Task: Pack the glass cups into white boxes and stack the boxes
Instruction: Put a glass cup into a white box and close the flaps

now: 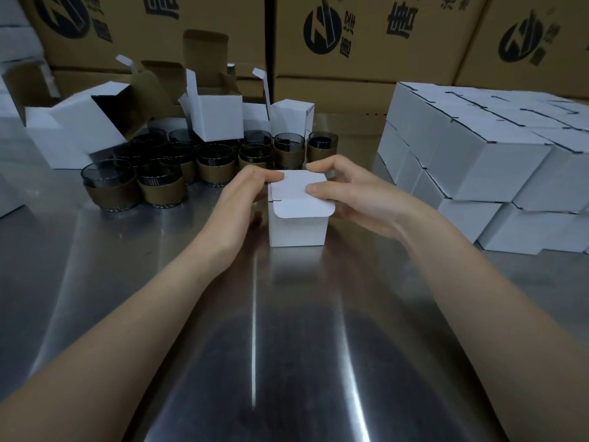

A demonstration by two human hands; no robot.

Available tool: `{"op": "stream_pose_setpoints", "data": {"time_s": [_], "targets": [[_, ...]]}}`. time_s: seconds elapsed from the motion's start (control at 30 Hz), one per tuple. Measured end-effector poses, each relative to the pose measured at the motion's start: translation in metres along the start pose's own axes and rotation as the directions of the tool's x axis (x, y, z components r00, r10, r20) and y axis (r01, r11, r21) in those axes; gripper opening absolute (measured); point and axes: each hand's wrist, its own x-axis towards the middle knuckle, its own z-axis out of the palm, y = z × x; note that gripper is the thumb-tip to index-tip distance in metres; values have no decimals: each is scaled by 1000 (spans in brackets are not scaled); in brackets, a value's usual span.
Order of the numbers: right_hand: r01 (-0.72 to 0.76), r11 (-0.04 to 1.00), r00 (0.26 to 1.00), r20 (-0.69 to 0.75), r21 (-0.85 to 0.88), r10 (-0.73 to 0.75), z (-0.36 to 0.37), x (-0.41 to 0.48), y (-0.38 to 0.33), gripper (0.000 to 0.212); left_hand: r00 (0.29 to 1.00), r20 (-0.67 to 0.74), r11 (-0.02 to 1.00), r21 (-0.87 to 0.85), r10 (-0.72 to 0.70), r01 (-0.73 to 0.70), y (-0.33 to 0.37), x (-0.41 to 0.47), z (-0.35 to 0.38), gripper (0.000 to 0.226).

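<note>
A small white box stands on the steel table in front of me. Its lid is folded over the top, and the tuck flap hangs over the front face. My left hand holds the box's left side with the thumb on the lid. My right hand grips the right side, thumb pressing the lid and fingers curled over the back edge. Whatever is inside the box is hidden. Several smoky glass cups with brown sleeves stand behind on the left.
Several open white boxes stand and lie behind the cups. A stack of closed white boxes fills the right side of the table. Large brown cartons wall off the back.
</note>
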Motion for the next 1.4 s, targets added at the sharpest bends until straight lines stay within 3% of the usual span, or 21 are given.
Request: {"op": "stream_pose_setpoints", "data": {"time_s": [0.07,0.17,0.3,0.47,0.63,0.87,1.0,1.23,1.4], "targets": [[10,1000,1000,16,29,-11,-2,-1,1,36,998,70,1000,22,-1,0,-3,-2,-3,20],[25,999,999,40,27,-26,-3,-1,0,38,985,160,989,122,59,-79,-5,-5,-4,41],[77,992,997,31,-98,-75,-4,0,1,40,981,162,971,194,110,-141,-8,-3,-5,57],[106,966,994,8,-234,-107,-4,1,3,55,975,171,963,202,144,-178,-13,-2,-6,51],[99,960,994,71,-262,-83,-10,-1,4,79,972,172,964,185,159,-190,-13,-2,-4,43],[118,973,993,32,-201,-114,-11,-1,4,62,976,164,980,112,142,-161,-6,-6,-2,35],[130,967,991,19,-218,-129,-9,-1,2,61,977,160,973,160,142,-168,-5,-7,-2,44],[156,959,987,-1,-238,-161,-8,-1,2,69,970,166,953,217,178,-212,-4,-9,2,39],[166,941,983,-21,-295,-180,-7,0,3,61,974,161,956,220,161,-195,-2,-10,4,34]]}}
